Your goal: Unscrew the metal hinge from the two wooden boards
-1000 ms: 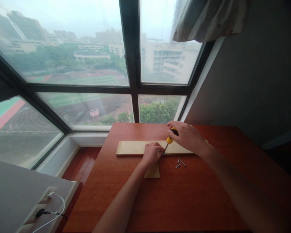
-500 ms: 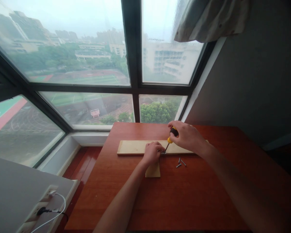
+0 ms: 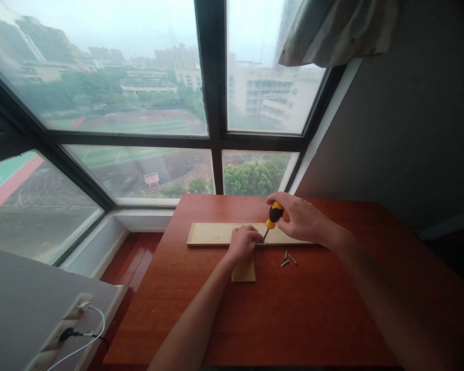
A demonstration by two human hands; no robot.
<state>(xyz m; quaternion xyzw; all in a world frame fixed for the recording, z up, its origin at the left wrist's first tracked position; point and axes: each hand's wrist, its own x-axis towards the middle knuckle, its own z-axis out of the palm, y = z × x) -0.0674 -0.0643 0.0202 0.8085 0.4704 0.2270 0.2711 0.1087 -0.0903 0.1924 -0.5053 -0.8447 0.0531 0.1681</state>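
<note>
My right hand point(image 3: 299, 216) is closed round the top of a screwdriver point(image 3: 275, 213) with a yellow and black handle. Its shaft slants down to a small metal bracket point(image 3: 260, 243) at the front edge of a long pale wooden board point(image 3: 211, 234). My left hand point(image 3: 244, 243) bears down where that board meets a shorter wooden piece point(image 3: 243, 271), its fingertips closed at the bracket. Fingers partly hide the bracket, and the screwdriver's tip is too small to make out clearly. Several loose screws point(image 3: 288, 259) lie to the right of the shorter piece.
Everything lies on a reddish-brown wooden table point(image 3: 294, 314). Dark-framed windows point(image 3: 214, 139) stand beyond its far edge, and a curtain point(image 3: 336, 36) hangs at upper right. At lower left, a wall socket strip point(image 3: 62, 332) has a white cable and a black plug.
My right hand has shifted its grip, fingers loosening so more of the screwdriver's handle shows, and the handle stands slightly further left. My left hand, the boards and the loose screws have stayed put.
</note>
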